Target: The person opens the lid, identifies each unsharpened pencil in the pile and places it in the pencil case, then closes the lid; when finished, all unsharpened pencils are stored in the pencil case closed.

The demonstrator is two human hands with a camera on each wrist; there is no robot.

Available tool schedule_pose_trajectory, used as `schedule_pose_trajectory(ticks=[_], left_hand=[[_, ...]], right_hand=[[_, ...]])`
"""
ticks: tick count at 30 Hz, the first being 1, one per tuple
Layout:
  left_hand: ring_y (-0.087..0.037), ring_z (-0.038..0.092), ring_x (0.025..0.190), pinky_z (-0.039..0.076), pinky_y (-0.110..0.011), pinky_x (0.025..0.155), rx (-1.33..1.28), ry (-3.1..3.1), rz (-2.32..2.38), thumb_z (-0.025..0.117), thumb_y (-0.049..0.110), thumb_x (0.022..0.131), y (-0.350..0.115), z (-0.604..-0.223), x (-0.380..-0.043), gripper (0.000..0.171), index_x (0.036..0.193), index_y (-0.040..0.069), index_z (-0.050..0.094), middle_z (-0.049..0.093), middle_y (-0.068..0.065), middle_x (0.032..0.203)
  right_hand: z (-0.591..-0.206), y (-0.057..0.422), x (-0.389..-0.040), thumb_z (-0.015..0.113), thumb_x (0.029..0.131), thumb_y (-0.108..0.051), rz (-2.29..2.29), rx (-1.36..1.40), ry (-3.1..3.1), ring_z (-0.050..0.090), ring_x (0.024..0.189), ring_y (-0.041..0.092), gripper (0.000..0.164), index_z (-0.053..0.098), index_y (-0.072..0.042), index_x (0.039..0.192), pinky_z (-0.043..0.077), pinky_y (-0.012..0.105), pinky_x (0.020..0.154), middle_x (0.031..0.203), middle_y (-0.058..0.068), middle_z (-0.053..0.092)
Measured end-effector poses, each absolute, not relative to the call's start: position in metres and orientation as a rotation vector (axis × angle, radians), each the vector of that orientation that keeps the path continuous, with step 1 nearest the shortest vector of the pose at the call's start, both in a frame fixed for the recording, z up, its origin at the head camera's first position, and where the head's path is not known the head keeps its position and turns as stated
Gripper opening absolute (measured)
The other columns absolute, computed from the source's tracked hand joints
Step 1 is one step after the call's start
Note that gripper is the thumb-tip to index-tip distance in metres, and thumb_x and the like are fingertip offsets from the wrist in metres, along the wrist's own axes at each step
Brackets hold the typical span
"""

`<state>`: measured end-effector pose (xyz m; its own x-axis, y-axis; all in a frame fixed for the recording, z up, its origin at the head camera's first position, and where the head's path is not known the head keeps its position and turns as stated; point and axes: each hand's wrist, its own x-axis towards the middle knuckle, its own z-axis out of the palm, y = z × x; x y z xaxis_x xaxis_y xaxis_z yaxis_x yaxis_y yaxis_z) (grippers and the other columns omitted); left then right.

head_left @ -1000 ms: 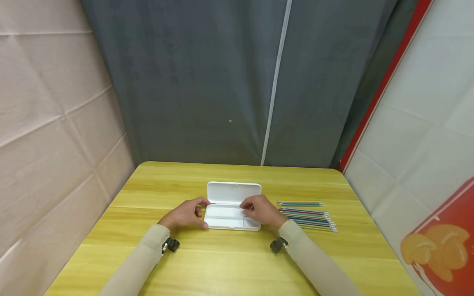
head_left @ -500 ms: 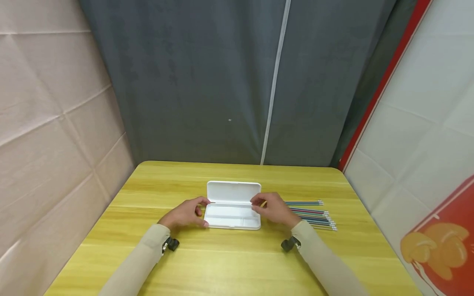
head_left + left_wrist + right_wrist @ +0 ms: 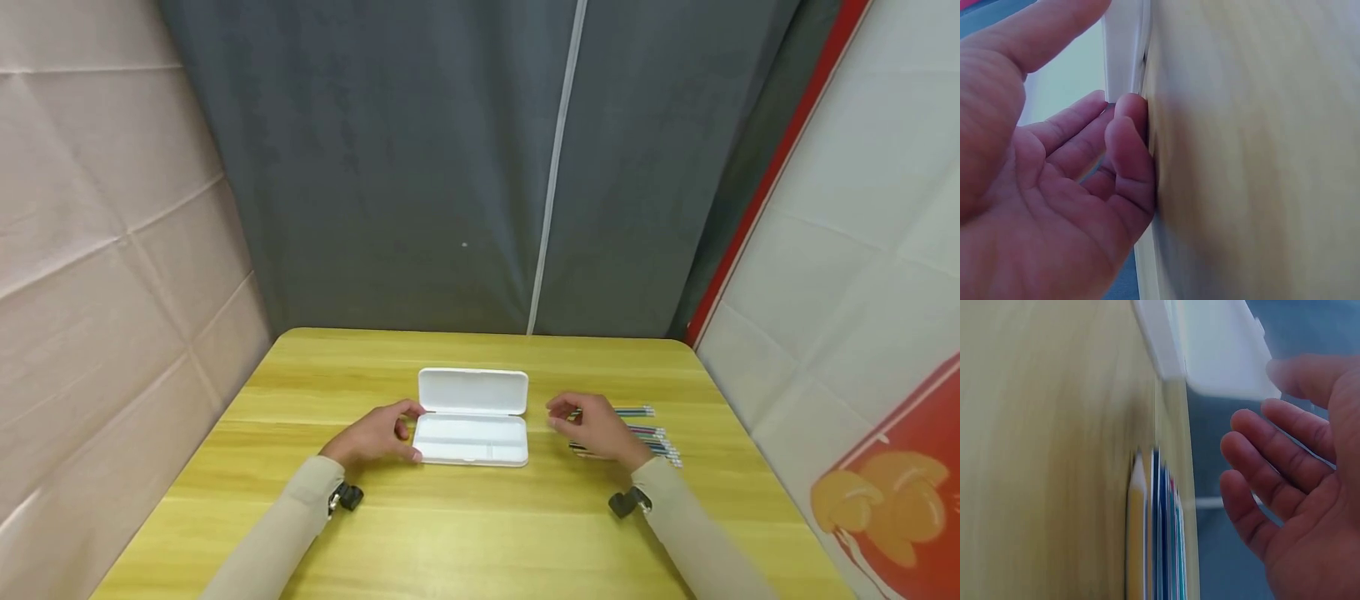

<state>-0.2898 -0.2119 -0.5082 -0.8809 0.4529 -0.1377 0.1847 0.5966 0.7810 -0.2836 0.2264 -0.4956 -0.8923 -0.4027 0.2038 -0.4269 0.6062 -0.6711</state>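
A white pencil case (image 3: 471, 440) lies on the table with its lid (image 3: 473, 392) raised at the back; bare white plastic and a small divider show inside. My left hand (image 3: 375, 433) holds its left end, thumb at the front corner and index finger at the back one. In the left wrist view, the other fingers (image 3: 1130, 150) curl against the end of the case (image 3: 1124, 50). To the right, my right hand (image 3: 597, 429) hovers over the pencils (image 3: 663, 446) with nothing in it, fingers loosely bent. It hides their middle parts. Pencil tips (image 3: 1139, 472) show below it in the right wrist view.
A smaller group of pencils (image 3: 636, 411) lies behind the main row. The yellow wood-grain table (image 3: 450, 533) ends at a grey curtain (image 3: 405, 208). Pale cloth (image 3: 112, 317) hangs at the left, and a white and red printed sheet (image 3: 847, 333) at the right.
My right hand has drawn out of the case and moved right to above the pencils. My left hand has stayed at the case's left end.
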Motion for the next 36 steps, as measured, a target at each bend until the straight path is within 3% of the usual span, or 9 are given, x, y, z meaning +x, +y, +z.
schedule_pose_trajectory(ticks=[14,25,36], left_hand=[[-0.021,0.054,0.094,0.047,-0.031,0.077,0.501,2.507,1.187,0.099,0.034,0.072,-0.215,-0.512,-0.293,0.075,0.136,0.021,0.060,0.062,-0.006,0.107],[-0.021,0.053,0.091,0.045,-0.030,0.074,0.492,2.495,1.197,0.100,0.032,0.073,-0.214,-0.515,-0.284,0.076,0.135,0.019,0.059,0.059,-0.008,0.097],[-0.021,0.054,0.092,0.046,-0.030,0.074,0.513,2.500,1.204,0.099,0.033,0.073,-0.215,-0.515,-0.284,0.077,0.137,0.017,0.059,0.060,-0.008,0.101]], right_hand=[[-0.500,0.289,-0.279,0.079,0.097,-0.033,1.118,0.533,-2.788,0.068,0.095,0.012,0.033,0.075,-0.011,0.121,0.056,0.028,0.080,0.104,-0.004,0.075],[-0.518,0.322,-0.281,0.078,0.097,-0.035,1.044,0.456,-2.842,0.068,0.098,0.015,0.032,0.076,-0.011,0.119,0.057,0.030,0.084,0.107,0.000,0.075],[-0.517,0.338,-0.284,0.079,0.097,-0.031,1.056,0.379,-2.920,0.070,0.107,0.024,0.030,0.075,-0.012,0.120,0.058,0.048,0.095,0.114,0.004,0.076]])
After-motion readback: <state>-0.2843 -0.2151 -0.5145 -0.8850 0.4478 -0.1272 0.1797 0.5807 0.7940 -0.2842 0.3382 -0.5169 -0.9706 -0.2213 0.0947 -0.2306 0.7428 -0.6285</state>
